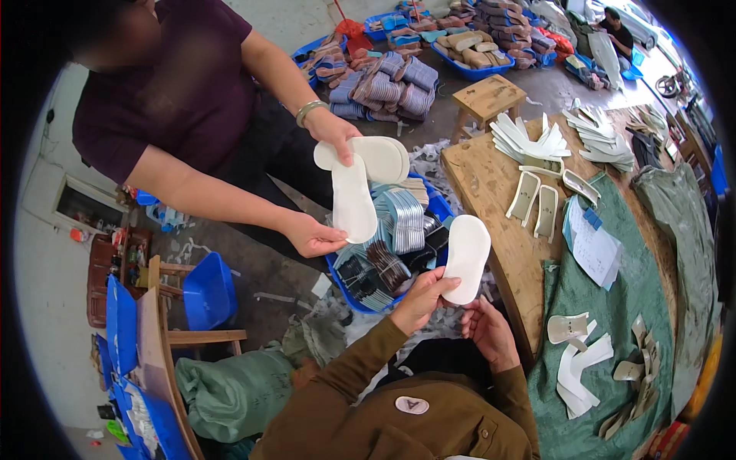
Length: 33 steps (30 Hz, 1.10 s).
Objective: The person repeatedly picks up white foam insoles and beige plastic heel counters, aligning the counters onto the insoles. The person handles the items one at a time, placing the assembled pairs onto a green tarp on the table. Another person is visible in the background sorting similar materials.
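Note:
My left hand [420, 300] pinches the lower end of a white insole [468, 257], thumb on top, and holds it upright above the floor beside the table. Just below that end is my right hand [491, 333], its fingers loosely bent and apart; whether a fingertip touches the insole's edge is hard to make out. Across from me, a person in a dark purple shirt holds white insoles [354, 203] in both hands. Between us stands a blue basin [349, 285] packed with bundled light-blue, striped and dark insoles [400, 218].
At the right stands a wooden table [479, 180] with curved white pieces [529, 142], written papers [594, 241] and a green cloth [613, 307]. A wooden stool [488, 96] and insole stacks [391, 84] lie beyond. An empty blue bin [208, 290] and green sack [234, 391] are at left.

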Each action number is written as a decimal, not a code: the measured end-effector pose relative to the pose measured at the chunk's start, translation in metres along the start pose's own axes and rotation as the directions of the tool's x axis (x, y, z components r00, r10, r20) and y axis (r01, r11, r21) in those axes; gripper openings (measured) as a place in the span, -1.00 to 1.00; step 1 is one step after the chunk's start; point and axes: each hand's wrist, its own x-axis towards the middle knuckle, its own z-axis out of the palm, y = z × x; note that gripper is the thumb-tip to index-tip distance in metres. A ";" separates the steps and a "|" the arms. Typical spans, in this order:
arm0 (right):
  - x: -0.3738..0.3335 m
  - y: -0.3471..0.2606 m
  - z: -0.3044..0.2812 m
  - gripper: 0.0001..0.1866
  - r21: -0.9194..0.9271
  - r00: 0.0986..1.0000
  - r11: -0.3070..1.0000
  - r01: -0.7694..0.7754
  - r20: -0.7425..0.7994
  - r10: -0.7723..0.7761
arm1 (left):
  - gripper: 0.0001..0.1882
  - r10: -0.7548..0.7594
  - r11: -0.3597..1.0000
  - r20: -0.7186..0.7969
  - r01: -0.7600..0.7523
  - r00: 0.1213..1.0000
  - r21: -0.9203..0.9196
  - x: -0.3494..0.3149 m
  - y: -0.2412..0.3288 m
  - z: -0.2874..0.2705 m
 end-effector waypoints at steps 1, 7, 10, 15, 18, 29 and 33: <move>-0.001 0.000 0.001 -0.57 0.008 1.000 1.000 0.004 0.006 -0.004 | -0.62 -0.002 1.000 0.000 0.002 1.000 0.001 0.000 0.000 0.000; -0.011 -0.014 0.006 -0.54 -0.028 0.998 0.997 0.068 0.009 -0.068 | -0.65 -0.002 1.000 -0.040 0.003 0.999 0.025 0.005 -0.001 0.012; -0.020 -0.035 0.024 -0.58 -0.191 0.977 0.963 0.188 -0.066 -0.204 | -0.66 0.035 0.996 0.048 -0.039 0.998 0.081 0.008 -0.002 0.009; -0.042 -0.090 0.086 -0.48 -0.859 0.527 0.238 0.453 0.043 -0.849 | -0.69 0.077 0.986 0.037 -0.081 0.996 0.147 0.004 -0.005 0.012; -0.037 -0.120 0.106 -0.41 -0.831 0.383 -0.501 0.244 0.557 -0.737 | -0.67 0.218 0.929 -0.004 -0.206 0.976 0.306 0.001 0.001 0.029; -0.124 -0.119 0.113 -0.67 -0.837 0.913 0.442 0.323 0.152 -0.379 | -0.62 0.295 0.950 -0.072 -0.284 0.953 0.131 0.015 0.032 0.012; -0.129 -0.107 0.106 -0.71 -0.715 0.895 0.549 0.433 0.269 -0.355 | -0.62 0.328 0.940 -0.026 -0.324 0.944 0.108 0.014 0.018 0.012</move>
